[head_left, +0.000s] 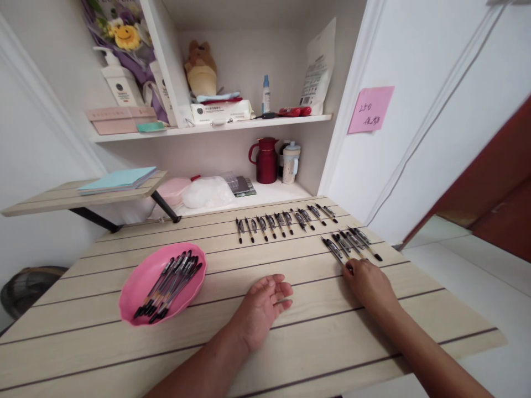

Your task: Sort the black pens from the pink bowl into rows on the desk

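Pen [334, 250] at the left end of the near row [352, 241] is the one being handled. It lies flat on the table [332, 342], just beside its neighbours and angled as they are. The right hand [367, 284] has its fingertips curled down onto the pen's near end. Whether they pinch it or only press on it cannot be told.

By the look of it, the step is setting this pen into line with the short row. A longer far row [286, 221] lies just behind, evenly spaced.

The left hand [263, 307] rests on the table well apart from any pen, palm up, with its fingers loose and empty.

Further left sits a pink bowl [133, 290] with a bundle of loose pens [170, 283] in it. That hand is the nearer one to it. Any further pen would call for a reach across to the bowl, picking one out of the bundle and keeping the row's spacing.
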`<action>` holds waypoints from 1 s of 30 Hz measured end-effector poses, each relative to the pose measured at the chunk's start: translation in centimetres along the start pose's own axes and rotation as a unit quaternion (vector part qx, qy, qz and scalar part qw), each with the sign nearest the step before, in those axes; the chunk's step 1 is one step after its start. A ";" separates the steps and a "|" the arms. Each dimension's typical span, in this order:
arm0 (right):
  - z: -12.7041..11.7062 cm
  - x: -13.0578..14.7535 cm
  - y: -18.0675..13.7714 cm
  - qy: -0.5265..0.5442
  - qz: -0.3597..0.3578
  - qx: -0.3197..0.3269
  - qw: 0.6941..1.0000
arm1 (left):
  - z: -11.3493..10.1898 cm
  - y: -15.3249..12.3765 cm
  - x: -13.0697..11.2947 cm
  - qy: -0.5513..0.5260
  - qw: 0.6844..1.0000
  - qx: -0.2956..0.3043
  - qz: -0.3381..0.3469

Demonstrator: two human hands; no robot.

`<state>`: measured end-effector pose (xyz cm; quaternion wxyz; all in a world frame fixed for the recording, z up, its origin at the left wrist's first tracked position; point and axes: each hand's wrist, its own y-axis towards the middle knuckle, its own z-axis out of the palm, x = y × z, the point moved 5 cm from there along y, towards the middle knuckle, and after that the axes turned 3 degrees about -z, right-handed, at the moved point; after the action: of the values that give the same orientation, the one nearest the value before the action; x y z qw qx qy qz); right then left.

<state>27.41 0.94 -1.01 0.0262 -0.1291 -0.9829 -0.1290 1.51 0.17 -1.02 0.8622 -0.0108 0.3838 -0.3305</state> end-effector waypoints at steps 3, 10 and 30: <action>0.0 -0.1 -0.1 0.000 -0.002 -0.002 1.000 | 0.1 -0.1 -0.1 0.001 1.000 -0.005 -0.001; -1.0 -0.2 -1.4 0.016 0.004 -0.019 1.000 | 0.3 -0.3 -0.1 0.032 0.999 -0.003 0.009; -1.7 0.6 -7.3 0.101 0.002 -0.044 0.994 | -11.2 -9.9 -19.2 0.854 0.369 -0.362 -0.054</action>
<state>24.94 -6.19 -1.12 0.1201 -0.1179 -0.9682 -0.1849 -20.90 6.15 6.33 -0.0318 -0.0549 0.9972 -0.0386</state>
